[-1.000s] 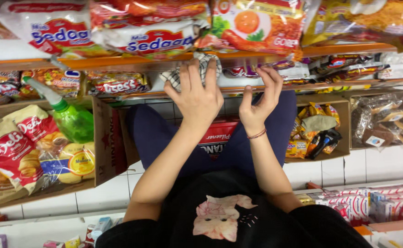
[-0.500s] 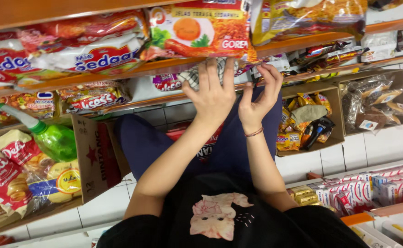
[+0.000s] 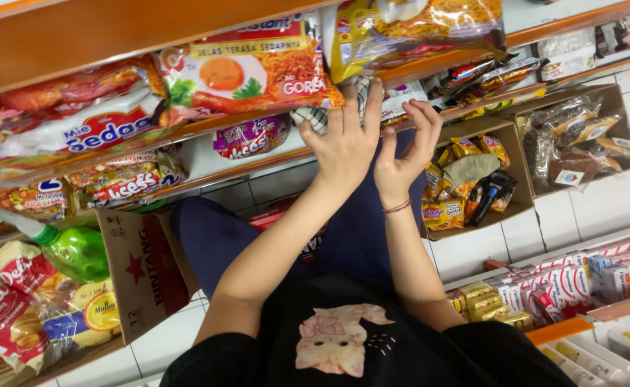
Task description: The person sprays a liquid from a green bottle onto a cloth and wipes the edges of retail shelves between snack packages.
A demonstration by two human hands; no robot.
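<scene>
My left hand (image 3: 343, 147) lies fingers-spread over a black-and-white checked cloth (image 3: 318, 117) and presses it against the orange shelf edge (image 3: 257, 163), under a big instant-noodle packet (image 3: 250, 72). Close beside it, my right hand (image 3: 404, 154), with a thin bracelet on the wrist, has its fingers curled at the same shelf edge below a yellow noodle packet (image 3: 415, 32). Whether those fingers grip the cloth is hidden. Both forearms reach out over my blue trouser legs (image 3: 214, 240).
Noodle packets fill the shelves on the left. A green spray bottle (image 3: 71, 251) stands by a red-and-brown carton (image 3: 143, 272) at lower left. A carton of snack packets (image 3: 472, 183) and another of dark packets (image 3: 580, 147) sit on the right. Small boxes (image 3: 580, 276) line the lower right, over a white tiled floor (image 3: 472, 251).
The view has swung, so the shelves sit lower and further right in the frame. My hands have drawn closer together and stay at the cloth on the shelf edge.
</scene>
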